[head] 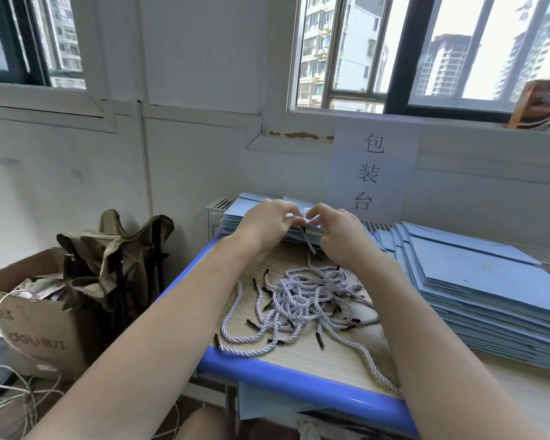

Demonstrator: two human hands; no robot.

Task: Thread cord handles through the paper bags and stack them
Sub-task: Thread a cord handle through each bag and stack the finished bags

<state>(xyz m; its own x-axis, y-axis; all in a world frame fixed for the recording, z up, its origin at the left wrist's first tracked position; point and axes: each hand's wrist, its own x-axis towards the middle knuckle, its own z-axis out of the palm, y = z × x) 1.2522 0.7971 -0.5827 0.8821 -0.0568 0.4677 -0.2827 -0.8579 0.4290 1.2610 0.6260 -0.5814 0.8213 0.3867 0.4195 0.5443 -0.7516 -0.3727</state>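
1. The left hand (267,222) and the right hand (340,233) are meeting over the near edge of a flat paper bag (245,206), fingers of both curled and pinching 1 cord (308,246) between them.
2. That cord is looping up between the fingertips (the exact pinch is partly hidden), and its black-tipped end is hanging down just in front of the bag.
3. The bag is lying on top of a low stack of bags (232,222) at the far end of the table (267,373).
4. A tangled pile of cords (302,301) is lying on the wooden tabletop, between the 2 forearms.
5. A taller stack of blue bags (486,296) is sitting to the right of the pile.
6. A paper sign (373,168) is hanging on the wall behind the hands.
7. A cardboard box (35,325) is standing on the floor to the left.
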